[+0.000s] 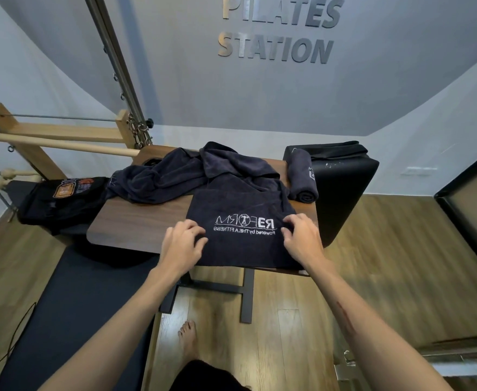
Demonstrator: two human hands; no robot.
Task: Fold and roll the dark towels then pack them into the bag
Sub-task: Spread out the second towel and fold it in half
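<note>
While both hands work the near edge: a dark towel point(243, 230) lies flat at the centre of the frame on the wooden table point(135, 224), logo side up, its near end hanging over the table edge.
Left hand point(182, 244): fingers curled onto the towel's left border, seemingly pinching the cloth, though the fingertips are hard to make out against the dark fabric.
Right hand point(302, 235): fingers bent down on the right border, gripping or pressing the cloth in the same way.
Unfolded towels point(181, 173): a crumpled heap at centre frame, just behind the flat towel and touching it.
Rolled towel point(302, 179): a finished roll at right of centre, leaning against a black padded box point(347, 179).
Bag point(62, 198): black, with an orange patch, at left of frame beside the table; whether anything is inside cannot be seen, and no towel shows at its opening.
Risk, fold: the overhanging end could drag the towel off the table if either hand lets go.
Risk, heap: the far end of the flat towel runs under the pile, so pulling it may tug other towels along.
Risk, roll: uneven edges now would give a loose, lopsided roll.
</note>
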